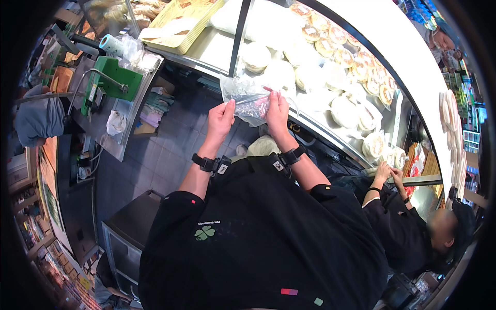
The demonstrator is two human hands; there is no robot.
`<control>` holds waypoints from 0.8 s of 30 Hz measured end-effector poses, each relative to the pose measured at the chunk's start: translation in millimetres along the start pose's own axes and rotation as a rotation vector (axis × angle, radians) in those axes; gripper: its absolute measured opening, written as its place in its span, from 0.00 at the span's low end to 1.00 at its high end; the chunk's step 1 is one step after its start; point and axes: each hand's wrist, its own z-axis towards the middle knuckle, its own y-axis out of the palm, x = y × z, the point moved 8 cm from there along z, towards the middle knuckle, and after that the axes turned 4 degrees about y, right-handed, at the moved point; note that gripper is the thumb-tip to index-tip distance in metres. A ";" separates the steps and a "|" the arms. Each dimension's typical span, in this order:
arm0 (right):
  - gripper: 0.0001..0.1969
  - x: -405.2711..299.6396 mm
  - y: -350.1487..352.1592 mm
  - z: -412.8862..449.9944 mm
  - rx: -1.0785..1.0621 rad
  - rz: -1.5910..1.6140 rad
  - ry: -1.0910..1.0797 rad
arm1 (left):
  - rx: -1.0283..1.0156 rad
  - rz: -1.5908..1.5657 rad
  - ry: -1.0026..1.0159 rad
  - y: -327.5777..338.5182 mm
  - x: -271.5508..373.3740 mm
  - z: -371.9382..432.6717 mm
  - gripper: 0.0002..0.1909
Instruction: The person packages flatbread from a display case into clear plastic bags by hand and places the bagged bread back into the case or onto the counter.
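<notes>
A clear plastic bag (245,101) is stretched between my two hands at the near edge of the lit display counter. My left hand (221,117) pinches its left side between thumb and fingers. At its right side, my right hand (277,111) grips the plastic, with a thin reddish strip showing by the fingertips. Whether anything lies inside the bag cannot be told. Just beyond, bagged round flatbreads (257,57) lie in the counter, and more flatbreads with browned tops (343,57) lie further back.
Stacked yellow trays (182,29) stand at the upper left. A green bag-sealing device (116,79) and a white cloth (116,123) are on a metal table at left. A dark cart (133,217) stands lower left. At right, a co-worker's hands (383,173) work at the counter.
</notes>
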 end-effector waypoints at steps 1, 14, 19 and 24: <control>0.18 3.3 -1.1 -1.1 -0.001 -0.001 0.003 | 0.011 0.042 0.077 3.9 8.5 -0.3 0.15; 0.15 24.6 7.6 -12.9 -0.118 0.136 0.164 | 0.061 0.095 0.111 -6.7 15.1 -1.1 0.13; 0.15 29.7 13.8 -17.4 -0.158 0.196 0.154 | 0.104 0.073 0.263 2.0 34.4 -3.6 0.15; 0.14 24.8 20.9 -22.3 -0.197 0.180 0.172 | 0.066 0.203 0.179 -15.3 26.4 -7.6 0.13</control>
